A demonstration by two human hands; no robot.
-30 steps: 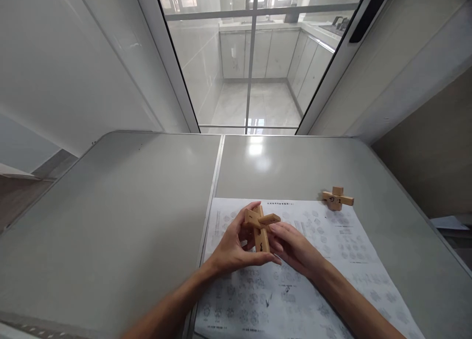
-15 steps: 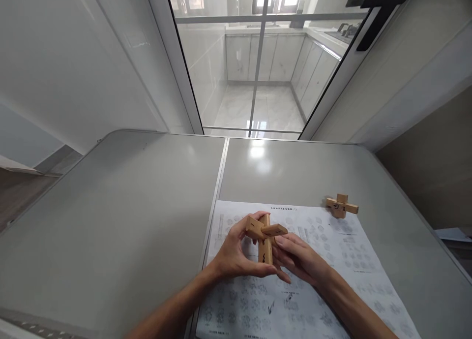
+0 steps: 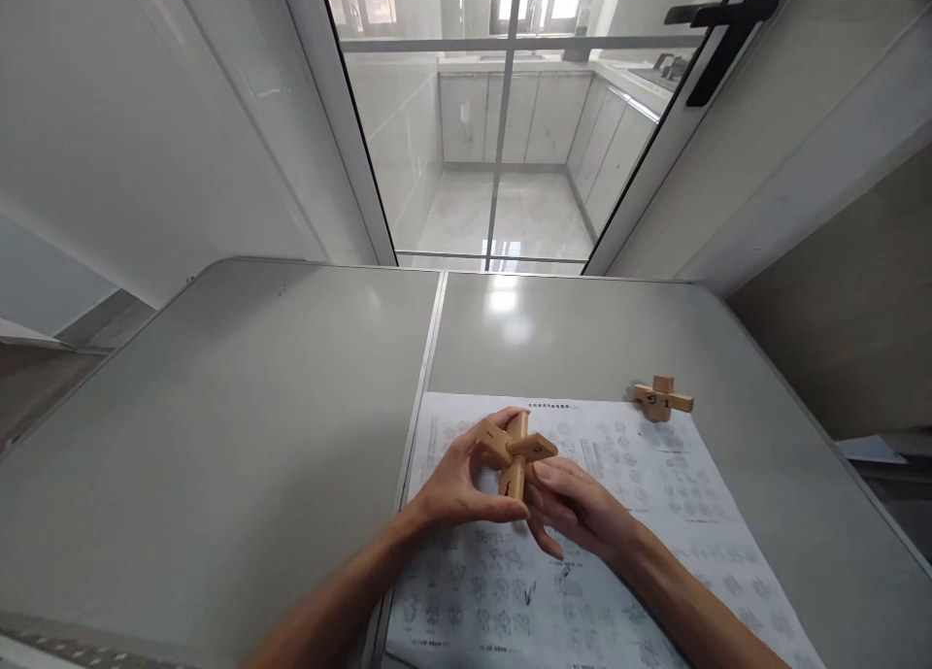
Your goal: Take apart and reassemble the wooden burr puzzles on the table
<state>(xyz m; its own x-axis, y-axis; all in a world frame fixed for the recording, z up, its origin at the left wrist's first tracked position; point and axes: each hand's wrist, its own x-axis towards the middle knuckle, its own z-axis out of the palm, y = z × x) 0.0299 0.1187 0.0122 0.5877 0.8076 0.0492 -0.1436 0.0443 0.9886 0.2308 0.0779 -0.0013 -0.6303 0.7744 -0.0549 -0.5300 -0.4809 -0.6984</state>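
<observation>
Between my two hands is a wooden burr puzzle (image 3: pixel 515 448), made of interlocked bars with dark marks on them. My left hand (image 3: pixel 466 470) is closed round its left side, fingers at the far end of the upright bar and thumb at the near end. My right hand (image 3: pixel 575 499) pinches the puzzle's right side, its lower fingers partly under it; the exact contact is hidden. Beneath both hands lies a printed sheet (image 3: pixel 604 572) covered in small diagrams. A second wooden burr puzzle (image 3: pixel 662 399), marked with dark figures, stands at the sheet's upper right corner.
The grey folding table (image 3: pixel 291 407) has a pale metal seam (image 3: pixel 434 329) running left of the sheet. Behind its far edge stands a glass door (image 3: pixel 502 145) with a black handle (image 3: pixel 728 14). White panels flank the door.
The held puzzle has turned and tilted slightly in my hands, its near bar now looking shorter. The camera view has shifted a little, moving the second puzzle leftward in the picture.
</observation>
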